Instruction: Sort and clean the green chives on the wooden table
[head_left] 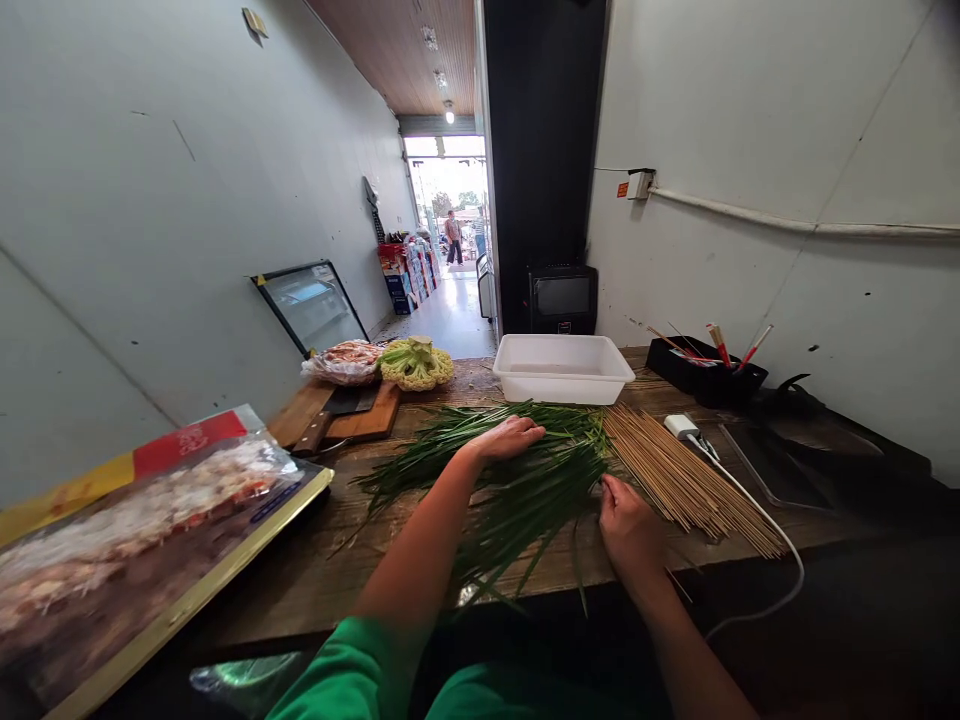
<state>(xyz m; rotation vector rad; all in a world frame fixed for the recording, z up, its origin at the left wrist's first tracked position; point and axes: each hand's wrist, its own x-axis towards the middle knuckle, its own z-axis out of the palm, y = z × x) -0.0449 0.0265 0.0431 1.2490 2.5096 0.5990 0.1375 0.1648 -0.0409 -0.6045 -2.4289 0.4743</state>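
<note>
A spread of long green garlic chives lies on the wooden table in front of me. My left hand rests on top of the upper chives, fingers stretched to the right, its fingertips partly hidden among the leaves. At the right-hand ends of the chives, my right hand is closed in a pinch. A thin bamboo skewer shows below that wrist, in line with the pinched fingertips; its middle is hidden by the hand. Many more bamboo skewers lie in a loose pile just right of the chives.
Behind the chives stands a white plastic tub. At left are a cauliflower, a bagged food, a cleaver on a cutting board, and a large food package. A white charger with cable and a black box lie right.
</note>
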